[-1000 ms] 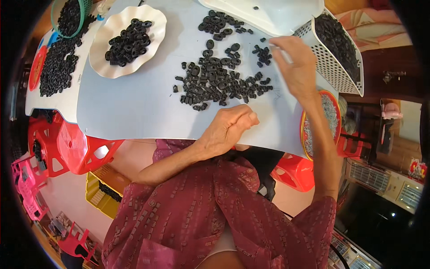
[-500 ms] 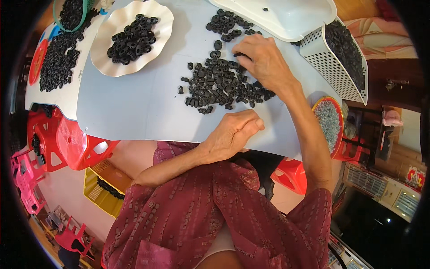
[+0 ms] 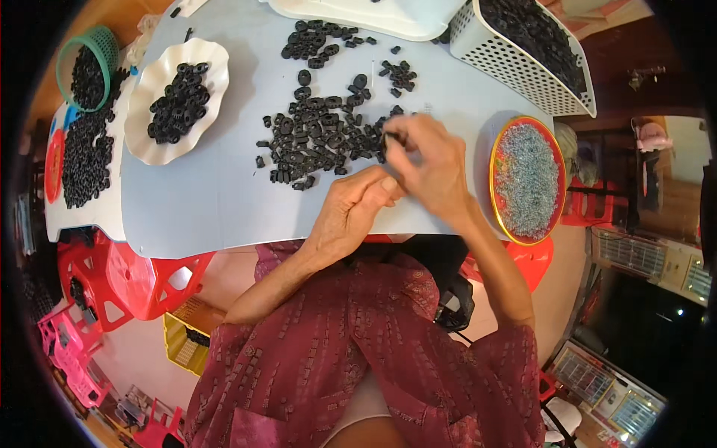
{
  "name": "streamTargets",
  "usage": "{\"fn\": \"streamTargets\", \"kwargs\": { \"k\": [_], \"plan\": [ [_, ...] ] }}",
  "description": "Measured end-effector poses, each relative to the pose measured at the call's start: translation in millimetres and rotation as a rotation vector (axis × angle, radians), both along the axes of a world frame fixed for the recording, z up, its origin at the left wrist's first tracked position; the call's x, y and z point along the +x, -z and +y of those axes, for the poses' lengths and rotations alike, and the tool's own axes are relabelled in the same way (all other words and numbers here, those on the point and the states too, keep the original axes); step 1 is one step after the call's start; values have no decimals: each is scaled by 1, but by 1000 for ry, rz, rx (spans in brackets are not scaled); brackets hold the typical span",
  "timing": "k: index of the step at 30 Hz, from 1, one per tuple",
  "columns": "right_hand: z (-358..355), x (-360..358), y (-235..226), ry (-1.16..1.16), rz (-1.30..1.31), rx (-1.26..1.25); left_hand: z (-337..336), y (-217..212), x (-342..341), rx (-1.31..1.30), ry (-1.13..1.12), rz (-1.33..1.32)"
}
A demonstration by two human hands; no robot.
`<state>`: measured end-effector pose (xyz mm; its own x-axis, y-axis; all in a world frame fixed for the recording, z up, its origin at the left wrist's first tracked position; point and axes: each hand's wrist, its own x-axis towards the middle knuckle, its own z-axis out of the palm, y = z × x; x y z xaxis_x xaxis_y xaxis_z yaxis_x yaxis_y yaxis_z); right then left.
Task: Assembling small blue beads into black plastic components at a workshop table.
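My left hand (image 3: pixel 349 210) is closed at the near edge of the table, thumb pressed over the curled fingers. What it holds, if anything, is hidden. Just above and touching or nearly touching it, my right hand (image 3: pixel 435 163) is blurred by motion, pinching a small black plastic part (image 3: pixel 389 141) between thumb and fingers. Left of the right hand spreads a pile of small black plastic parts (image 3: pixel 310 133), which look like cord-lock pieces. Farther back lie a second cluster of parts (image 3: pixel 310 43) and a smaller cluster (image 3: pixel 399 75).
A white scalloped dish (image 3: pixel 140 142) of black parts stands at the left. On the right are a red dish (image 3: pixel 493 179) of tiny silvery pieces and a white perforated basket (image 3: pixel 515 63) of black parts. A green basket (image 3: pixel 63 75) lies tipped on a side table; a white tray (image 3: pixel 373 19) sits behind.
My right hand has come back from the far cluster toward my left hand, now carrying a black part. The whole view has shifted, showing more of the red dish.
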<state>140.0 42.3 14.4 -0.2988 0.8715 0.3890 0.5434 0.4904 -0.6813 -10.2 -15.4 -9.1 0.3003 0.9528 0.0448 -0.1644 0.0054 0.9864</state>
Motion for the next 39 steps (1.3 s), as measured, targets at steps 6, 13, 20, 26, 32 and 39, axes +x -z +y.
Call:
{"fn": "streamTargets", "kwargs": {
  "k": [6, 13, 20, 26, 32, 39],
  "plan": [
    [-34, 22, 13, 179, 79, -59, 6, -20, -5, 105, -20, 121],
    [-36, 29, 19, 116, 48, -58, 91, -42, -23, 714, -246, 789],
    [-37, 32, 24, 74, 80, -1, 141, -17, -22, 911, -54, 1440],
    [-37, 33, 26, 91, 55, 51, 148, -7, -23, 944, -91, 1284],
    [-37, 32, 23, 110, -15, 64, 147, -8, -26, 978, -86, 1288],
    [-13, 44, 0, 247, -27, 11, 140, -15, -24, 566, -224, 769]
  ]
}}
